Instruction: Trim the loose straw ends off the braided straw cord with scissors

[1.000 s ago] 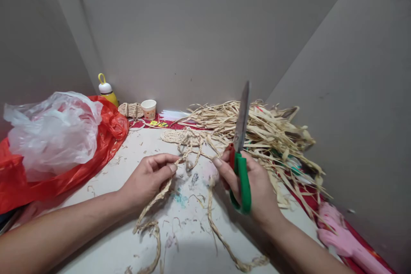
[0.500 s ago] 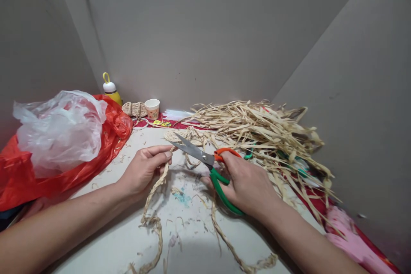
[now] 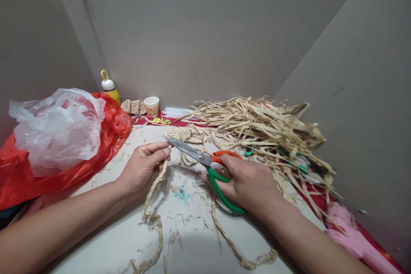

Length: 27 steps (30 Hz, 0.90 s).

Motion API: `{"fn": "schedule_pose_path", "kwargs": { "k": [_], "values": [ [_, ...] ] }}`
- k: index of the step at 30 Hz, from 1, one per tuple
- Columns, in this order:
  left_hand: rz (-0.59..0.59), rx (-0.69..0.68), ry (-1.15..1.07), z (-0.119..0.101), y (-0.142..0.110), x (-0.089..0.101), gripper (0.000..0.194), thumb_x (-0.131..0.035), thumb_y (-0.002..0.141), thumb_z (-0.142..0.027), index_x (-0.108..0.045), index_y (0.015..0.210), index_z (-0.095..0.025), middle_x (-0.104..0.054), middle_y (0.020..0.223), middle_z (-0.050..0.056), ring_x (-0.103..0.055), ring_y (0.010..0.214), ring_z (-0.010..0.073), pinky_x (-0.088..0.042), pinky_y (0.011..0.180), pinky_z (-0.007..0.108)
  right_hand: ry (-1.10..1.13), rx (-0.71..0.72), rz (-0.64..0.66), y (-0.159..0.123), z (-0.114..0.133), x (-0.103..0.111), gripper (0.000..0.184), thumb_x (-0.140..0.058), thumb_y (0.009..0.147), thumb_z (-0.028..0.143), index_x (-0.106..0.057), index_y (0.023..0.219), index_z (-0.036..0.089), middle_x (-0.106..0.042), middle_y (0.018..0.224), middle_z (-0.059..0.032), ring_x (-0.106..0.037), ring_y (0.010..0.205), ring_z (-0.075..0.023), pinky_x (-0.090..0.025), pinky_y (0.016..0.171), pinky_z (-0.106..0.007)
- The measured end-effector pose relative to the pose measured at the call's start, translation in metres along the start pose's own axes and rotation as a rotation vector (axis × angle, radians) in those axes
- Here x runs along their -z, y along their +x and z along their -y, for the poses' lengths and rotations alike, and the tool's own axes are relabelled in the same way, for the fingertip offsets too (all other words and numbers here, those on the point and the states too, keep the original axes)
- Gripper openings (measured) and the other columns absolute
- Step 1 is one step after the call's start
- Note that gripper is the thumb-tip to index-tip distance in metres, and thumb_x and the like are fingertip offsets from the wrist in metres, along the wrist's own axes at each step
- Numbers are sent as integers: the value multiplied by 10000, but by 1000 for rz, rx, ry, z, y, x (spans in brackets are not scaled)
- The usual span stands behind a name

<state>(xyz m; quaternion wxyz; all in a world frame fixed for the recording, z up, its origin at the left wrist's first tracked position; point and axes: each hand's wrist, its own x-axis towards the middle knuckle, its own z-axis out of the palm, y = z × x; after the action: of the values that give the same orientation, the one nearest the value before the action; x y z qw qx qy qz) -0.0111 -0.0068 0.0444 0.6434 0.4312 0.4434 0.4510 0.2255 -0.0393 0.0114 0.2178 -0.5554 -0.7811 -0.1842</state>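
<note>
My left hand (image 3: 146, 167) pinches a twisted straw cord (image 3: 154, 188) near its upper end, and the cord hangs down to the table. In my right hand (image 3: 247, 180) is a pair of scissors (image 3: 195, 154) with one orange and one green handle loop. Their blades are almost closed, with the tips beside my left fingertips at the cord's end. A second straw cord (image 3: 231, 246) runs along the table below my right hand. Behind the blades lies a flat woven straw piece (image 3: 184, 134), partly covered by them.
A heap of dry straw strips (image 3: 253, 122) covers the back right. Red and white plastic bags (image 3: 61, 132) lie at left. Along the back stand a yellow bottle (image 3: 111, 87), a paper cup (image 3: 151, 106) and another woven straw piece (image 3: 133, 107). Straw scraps dot the white table (image 3: 192, 252).
The scissor blades have closed from a wider opening, their tips moving slightly left toward my left fingertips. My left hand keeps its pinch on the cord.
</note>
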Motion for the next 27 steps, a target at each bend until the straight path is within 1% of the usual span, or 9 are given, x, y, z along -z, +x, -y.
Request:
{"fn": "schedule_pose_path", "kwargs": {
  "k": [3,8,11,14,16,20,23,25,27],
  "values": [
    [-1,7,-14,1,1,1,301,-762,644,-284,-697,900,-141,-580,604,-38,-387,457,29,-282,445,171,-11,-13,3,-1,-1,0,295,-533,762,505,-591,730,218,-632,570,2,-592,530,-153,-271,503,-256],
    [7,8,-19,1,2,2,281,-756,660,-273,-713,906,-145,-585,617,-34,-389,462,25,-275,447,171,39,-39,11,-1,-1,0,380,-516,771,568,-559,635,216,-594,516,5,-564,484,-144,-259,476,-253],
    [33,34,-60,1,3,2,278,-755,666,-266,-713,918,-156,-579,620,-39,-407,474,22,-296,462,159,160,-151,12,0,0,0,361,-525,762,567,-581,683,218,-561,498,12,-519,457,-137,-281,476,-247],
    [69,102,-130,0,4,2,294,-759,668,-248,-702,945,-165,-603,655,-28,-459,503,24,-339,504,149,401,-322,40,3,3,3,367,-593,703,575,-532,646,218,-511,499,25,-463,464,-127,-316,486,-246],
    [123,147,-160,0,3,2,316,-756,677,-235,-687,976,-161,-613,678,-19,-484,517,29,-352,512,150,657,-448,92,8,9,7,363,-653,676,544,-501,649,216,-515,547,31,-467,506,-122,-357,506,-241],
    [303,185,-225,0,0,2,416,-730,719,-213,-603,1111,-163,-599,675,-19,-516,530,51,-370,517,167,1178,-642,201,23,26,18,351,-732,656,442,-538,822,201,-623,773,4,-557,656,-129,-455,611,-246],
    [419,191,-279,2,-2,4,529,-706,744,-195,-488,1226,-174,-591,649,-24,-541,518,78,-395,520,190,1373,-660,245,38,41,20,377,-767,631,401,-527,838,196,-640,836,-6,-565,659,-117,-460,605,-239],
    [470,199,-296,4,-3,5,572,-693,752,-185,-435,1263,-175,-597,651,-18,-551,505,89,-404,511,195,1439,-649,238,47,52,19,389,-777,618,396,-504,816,202,-623,731,23,-541,585,-106,-435,547,-228],
    [509,203,-307,5,-4,6,556,-682,758,-177,-435,1256,-170,-604,667,-6,-562,511,90,-409,510,189,1472,-632,215,54,61,17,392,-781,613,391,-489,801,209,-566,610,62,-502,520,-98,-401,501,-218]
  ]
}}
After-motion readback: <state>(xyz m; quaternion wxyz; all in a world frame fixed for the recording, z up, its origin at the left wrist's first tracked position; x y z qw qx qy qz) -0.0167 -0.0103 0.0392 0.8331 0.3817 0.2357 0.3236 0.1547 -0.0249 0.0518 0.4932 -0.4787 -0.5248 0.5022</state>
